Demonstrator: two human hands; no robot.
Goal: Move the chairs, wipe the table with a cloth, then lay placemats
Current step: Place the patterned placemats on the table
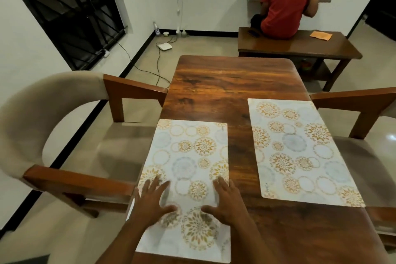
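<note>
My left hand [150, 203] and right hand [228, 201] press flat, fingers spread and gripping nothing, on the floral rectangular placemat [188, 169] at lower centre of the glossy wood-grain bench [227, 79].

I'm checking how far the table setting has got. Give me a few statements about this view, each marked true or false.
1. Two placemats lie on the table. True: a near placemat and a far placemat.
2. The left hand and right hand rest flat on the near placemat. True.
3. A cloth lies between the placemats. False: only bare wood shows there.
4. The chair stands on the table's right. False: it is on the left.
</note>
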